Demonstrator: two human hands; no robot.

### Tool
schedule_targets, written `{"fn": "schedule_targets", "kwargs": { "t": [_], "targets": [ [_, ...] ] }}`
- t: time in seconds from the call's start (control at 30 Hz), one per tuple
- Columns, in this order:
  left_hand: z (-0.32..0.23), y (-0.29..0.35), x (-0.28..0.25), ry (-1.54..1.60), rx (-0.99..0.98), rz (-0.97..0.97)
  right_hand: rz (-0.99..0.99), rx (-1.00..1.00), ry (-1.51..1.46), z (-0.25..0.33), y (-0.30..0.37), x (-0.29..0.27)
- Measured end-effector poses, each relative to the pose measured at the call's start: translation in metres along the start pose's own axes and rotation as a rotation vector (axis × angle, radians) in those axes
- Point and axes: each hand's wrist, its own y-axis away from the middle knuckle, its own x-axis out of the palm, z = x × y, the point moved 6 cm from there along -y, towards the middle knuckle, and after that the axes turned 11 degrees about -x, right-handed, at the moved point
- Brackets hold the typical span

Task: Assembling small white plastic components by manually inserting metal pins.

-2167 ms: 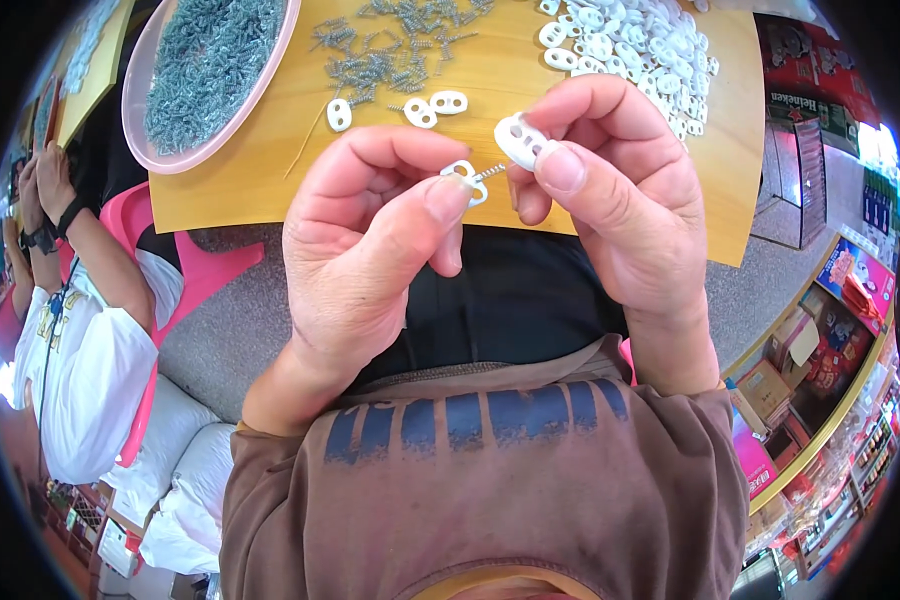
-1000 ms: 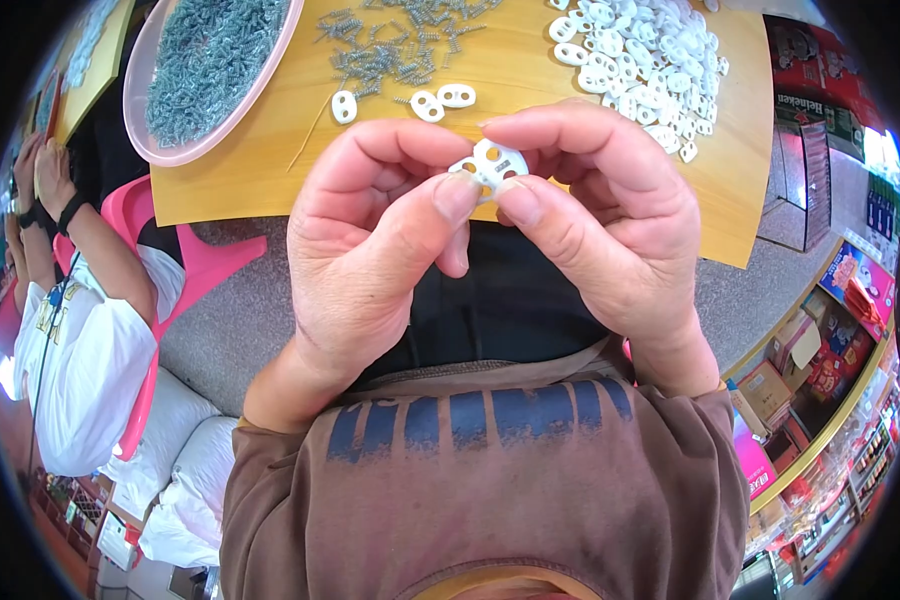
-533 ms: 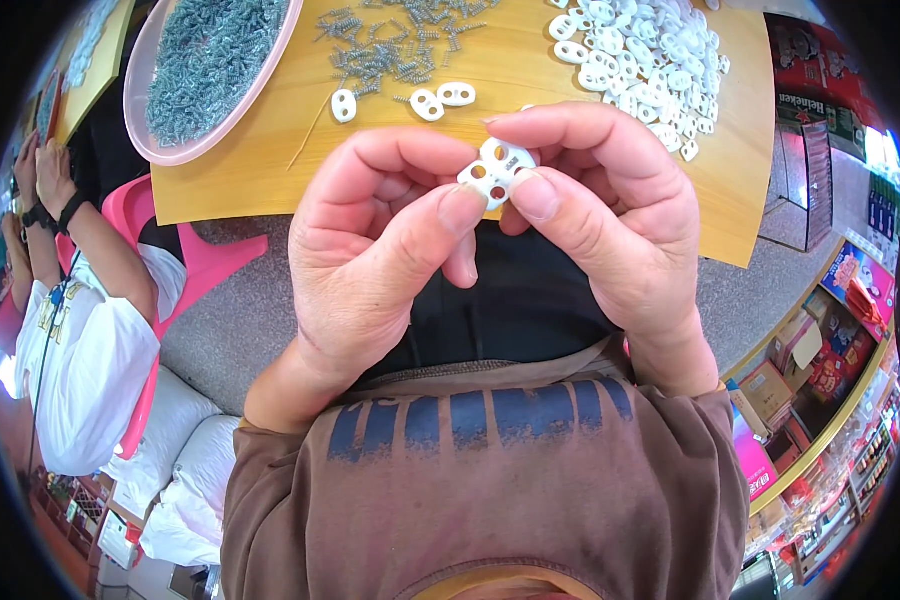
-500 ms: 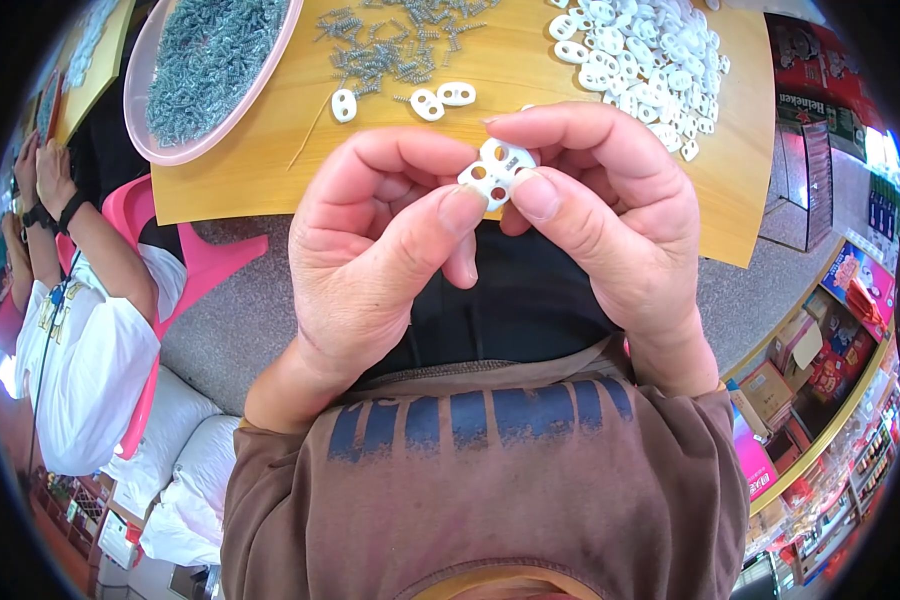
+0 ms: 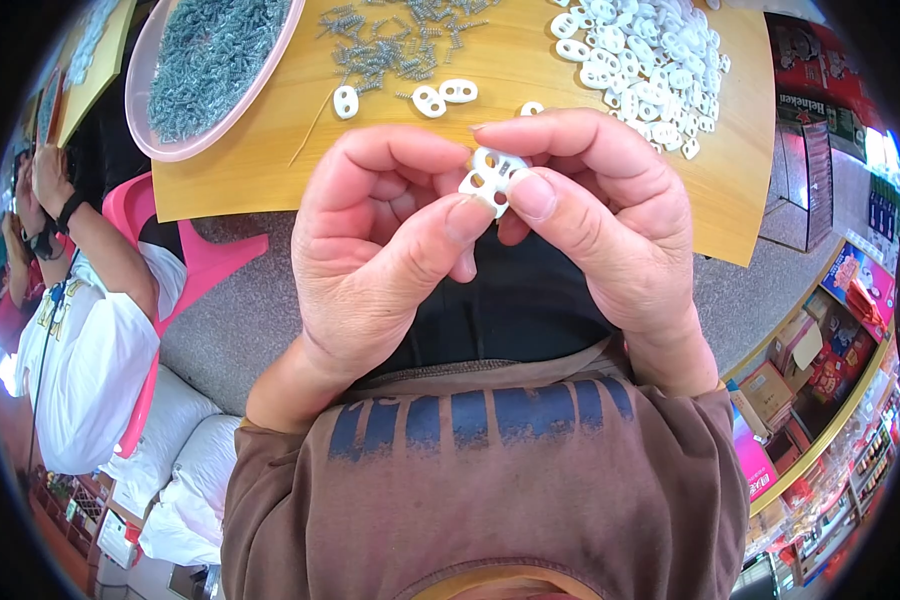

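Between my two hands, above the table's near edge, a small white plastic cord lock with several round holes is pinched. It looks like two overlapping oval parts, partly covered by my fingers. My left hand grips its left side with thumb and bent fingers; my right hand grips the right side, thumb on top. Just beyond lie loose white two-hole ovals, with another oval farther left. Small metal springs are scattered behind them. Whether a spring sits inside the held cord lock is hidden.
A pink basin full of springs stands at the table's far left. White plastic parts are heaped at the right. A thin stick lies near the basin. Another person sits at left by a pink stool.
Both hands have shifted slightly, and the held cord lock has tilted and turned between the fingers. Another white oval beyond my right hand shows more. The neighbouring person's hands have moved.
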Motion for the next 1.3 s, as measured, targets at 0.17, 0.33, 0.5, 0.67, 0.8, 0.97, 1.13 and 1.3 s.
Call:
{"fn": "schedule_targets", "kwargs": {
  "t": [0.17, 0.33, 0.5, 0.67, 0.8, 0.97, 1.13, 1.3],
  "targets": [
    [0.000, 0.002, 0.000, -0.015, 0.017, -0.010, 0.023, -0.026, 0.091, 0.001, 0.001, -0.002],
    [0.000, 0.003, 0.001, -0.001, 0.005, 0.000, 0.104, -0.142, 0.231, 0.003, 0.002, 0.001],
    [0.003, 0.005, 0.002, 0.042, -0.010, 0.016, 0.121, -0.116, 0.158, 0.005, 0.002, 0.003],
    [0.003, 0.003, 0.007, 0.078, 0.006, 0.112, 0.063, -0.036, -0.008, 0.003, 0.002, 0.005],
    [0.001, 0.002, 0.009, 0.093, 0.030, 0.130, 0.056, -0.054, 0.016, 0.005, 0.000, 0.006],
    [0.000, 0.001, 0.009, 0.087, -0.031, 0.124, 0.038, -0.072, -0.008, 0.005, 0.000, 0.007],
    [0.001, 0.002, 0.010, 0.118, 0.040, 0.152, 0.086, -0.074, 0.065, 0.005, 0.001, 0.002],
    [0.001, 0.004, 0.010, 0.109, 0.056, 0.091, 0.218, -0.197, 0.206, 0.008, 0.001, 0.003]
  ]
}}
